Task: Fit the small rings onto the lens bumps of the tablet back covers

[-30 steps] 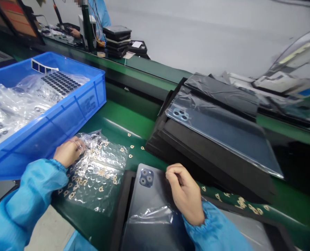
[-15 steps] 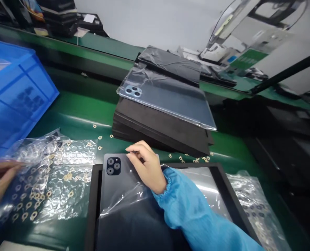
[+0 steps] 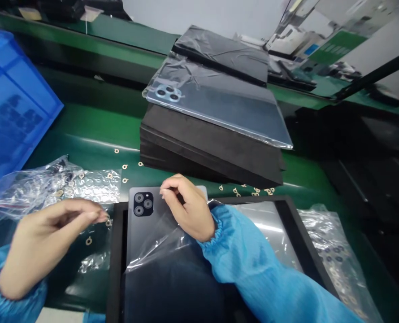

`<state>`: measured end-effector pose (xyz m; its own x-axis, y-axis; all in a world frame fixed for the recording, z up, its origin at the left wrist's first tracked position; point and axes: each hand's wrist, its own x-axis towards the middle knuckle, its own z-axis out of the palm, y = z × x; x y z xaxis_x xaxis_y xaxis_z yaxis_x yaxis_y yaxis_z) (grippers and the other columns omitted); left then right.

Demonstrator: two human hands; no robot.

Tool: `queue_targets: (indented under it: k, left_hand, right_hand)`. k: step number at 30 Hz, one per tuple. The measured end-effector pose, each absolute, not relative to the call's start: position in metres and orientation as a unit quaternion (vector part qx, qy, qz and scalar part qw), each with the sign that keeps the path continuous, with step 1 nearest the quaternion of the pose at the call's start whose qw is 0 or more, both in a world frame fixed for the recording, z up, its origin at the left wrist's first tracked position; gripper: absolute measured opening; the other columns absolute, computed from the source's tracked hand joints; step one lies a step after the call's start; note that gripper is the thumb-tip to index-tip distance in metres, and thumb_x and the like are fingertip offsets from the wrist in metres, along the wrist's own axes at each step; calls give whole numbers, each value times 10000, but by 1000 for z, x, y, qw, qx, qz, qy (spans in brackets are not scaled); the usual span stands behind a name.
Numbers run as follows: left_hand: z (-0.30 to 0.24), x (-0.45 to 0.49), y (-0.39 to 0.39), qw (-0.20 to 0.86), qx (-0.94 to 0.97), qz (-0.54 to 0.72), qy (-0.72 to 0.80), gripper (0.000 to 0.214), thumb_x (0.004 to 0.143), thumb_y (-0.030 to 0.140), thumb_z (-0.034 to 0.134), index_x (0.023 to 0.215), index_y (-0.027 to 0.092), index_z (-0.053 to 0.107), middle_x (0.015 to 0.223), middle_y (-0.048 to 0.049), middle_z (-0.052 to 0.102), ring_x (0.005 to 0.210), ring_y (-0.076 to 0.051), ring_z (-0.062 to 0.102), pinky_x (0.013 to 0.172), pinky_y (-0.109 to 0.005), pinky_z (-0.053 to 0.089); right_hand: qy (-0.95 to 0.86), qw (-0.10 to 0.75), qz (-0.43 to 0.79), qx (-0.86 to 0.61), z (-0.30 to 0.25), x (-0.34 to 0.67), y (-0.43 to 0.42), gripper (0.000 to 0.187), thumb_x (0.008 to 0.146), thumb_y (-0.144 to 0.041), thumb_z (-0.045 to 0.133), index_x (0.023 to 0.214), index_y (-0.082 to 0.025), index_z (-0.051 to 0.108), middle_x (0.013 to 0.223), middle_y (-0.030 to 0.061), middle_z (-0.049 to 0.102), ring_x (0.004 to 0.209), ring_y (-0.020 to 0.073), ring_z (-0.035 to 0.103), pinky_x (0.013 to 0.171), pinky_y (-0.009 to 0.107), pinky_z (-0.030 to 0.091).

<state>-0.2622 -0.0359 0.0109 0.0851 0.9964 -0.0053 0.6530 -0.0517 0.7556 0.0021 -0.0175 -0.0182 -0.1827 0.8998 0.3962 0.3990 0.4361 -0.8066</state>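
While you're looking down at that green tabletop [image 3: 85, 130], what's the left hand [image 3: 51, 242] doing?

Its grip is narrow, with the thumb and fingertips [image 3: 95, 216] pinched close together just beside a small gold ring [image 3: 108, 222]. Whether anything sits between them, I can't tell, it's too small to make out.

And the right hand [image 3: 189, 208]?

It's curled over a dark grey phone [image 3: 142, 233], with the fingertips [image 3: 162, 193] resting on the phone's back just beside its three-lens camera [image 3: 143, 203]. The grip is partly closed. It may be catching the clear film [image 3: 159, 251] lying over the phone, but I can't say for certain.

Where's that phone lying?

Flat in a black tray [image 3: 117, 251], between the two hands, with the film covering its lower part.

What's around it?

Beyond the tray sits a stack of black foam sheets [image 3: 209, 143], with a clear-wrapped phone [image 3: 216, 98] on top. More gold rings [image 3: 88, 241] lie scattered on the tabletop, and a bubble bag [image 3: 85, 181] lies left of the tray. A blue crate [image 3: 14, 98] stands farther left, and another bubble bag [image 3: 334, 251] lies to the right
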Motion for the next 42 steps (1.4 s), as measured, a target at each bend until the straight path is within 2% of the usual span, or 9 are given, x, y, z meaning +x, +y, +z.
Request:
queue_targets:
  k: [3, 6, 12, 16, 22, 32, 35, 38, 42]
  left_hand:
    - [21, -233, -19, 459, 623, 275, 570, 129, 760, 361, 684, 740, 238, 714, 710, 21, 745, 646, -142, 707, 607, -196, 589]
    - [19, -223, -10, 549, 565, 274, 551, 157, 753, 370, 691, 761, 216, 725, 719, -20, 751, 673, -163, 717, 648, -230, 605]
    - [9, -220, -5, 606, 506, 269, 551, 224, 724, 420, 729, 789, 205, 736, 755, -38, 761, 716, -176, 729, 671, -225, 605]
    - [9, -220, -3, 612, 511, 252, 549, 175, 705, 353, 745, 814, 216, 734, 773, -22, 764, 738, -146, 727, 696, -173, 582]
    - [9, -216, -4, 572, 561, 250, 544, 74, 704, 295, 727, 739, 229, 719, 701, 19, 745, 670, -105, 707, 645, -119, 549]
    - [4, -221, -10, 436, 719, 231, 489, 126, 849, 338, 615, 757, 275, 673, 801, 34, 708, 751, -139, 677, 671, -223, 544]
    - [1, -218, -9, 356, 774, 255, 456, 112, 876, 313, 598, 790, 276, 660, 954, 15, 664, 918, -160, 633, 805, -290, 524]
    - [-3, -214, -8, 284, 823, 244, 427, 99, 894, 255, 580, 839, 283, 658, 1161, 6, 586, 1186, -203, 502, 1032, -405, 400]
    - [-8, -211, -8, 278, 849, 204, 400, 111, 906, 212, 568, 889, 290, 645, 1283, 20, 512, 1352, -212, 322, 1113, -430, 299]
  right_hand:
    - [-738, 436, 245, -452, -14, 4, -18, 173, 928, -140, 384, 787, -211, 455, 727, -8, 487, 650, 121, 481, 609, 263, 406]
    - [-743, 425, 249, -454, -13, 5, -19, 239, 939, -145, 354, 718, -217, 409, 661, -27, 431, 576, 110, 422, 559, 259, 353]
    - [-725, 445, 264, -454, -16, 3, -18, 136, 935, -148, 484, 816, -208, 512, 735, -21, 505, 662, 109, 495, 615, 248, 390]
    - [-731, 443, 262, -449, -18, 2, -17, 108, 906, -102, 528, 893, -209, 530, 834, -7, 525, 744, 110, 528, 648, 240, 414]
    - [-731, 441, 283, -437, -17, 2, -17, 132, 900, -80, 516, 872, -209, 521, 853, 0, 525, 787, 119, 536, 666, 247, 437]
    - [-720, 440, 301, -445, -16, 3, -17, 110, 911, -107, 515, 876, -211, 531, 849, 5, 536, 773, 126, 541, 656, 262, 460]
    - [-720, 441, 301, -444, -15, 3, -16, 114, 907, -106, 527, 876, -215, 542, 854, 5, 546, 783, 128, 551, 656, 259, 469]
    - [-723, 440, 295, -443, -15, 4, -16, 116, 901, -99, 544, 884, -213, 554, 856, 4, 548, 782, 122, 555, 651, 248, 473]
    - [-725, 436, 289, -448, -14, 4, -16, 119, 894, -89, 556, 886, -208, 556, 860, 2, 549, 772, 111, 554, 655, 237, 474]
